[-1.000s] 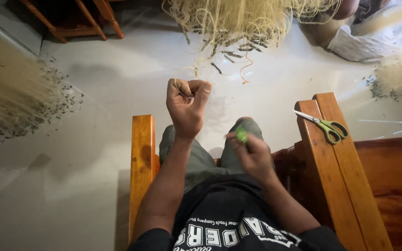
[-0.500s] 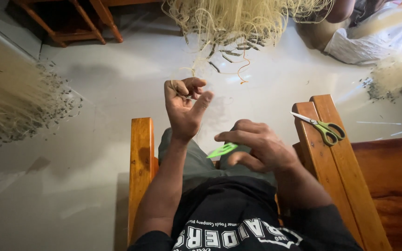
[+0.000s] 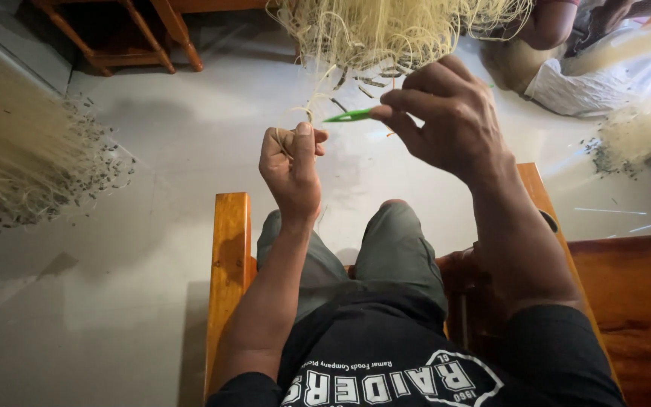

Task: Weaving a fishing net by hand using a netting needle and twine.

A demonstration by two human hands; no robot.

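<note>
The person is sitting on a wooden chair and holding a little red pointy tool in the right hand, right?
Not quite: the pointy tool is green, not red. The head view shows it pinched in the right hand. The person does sit on the wooden chair.

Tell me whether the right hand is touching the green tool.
Touching. The head view shows the right hand pinching the green tool at its near end between its fingertips.

Right hand (image 3: 446,120) with green strip (image 3: 349,115) now raised from lap to beside left hand (image 3: 291,169).
</note>
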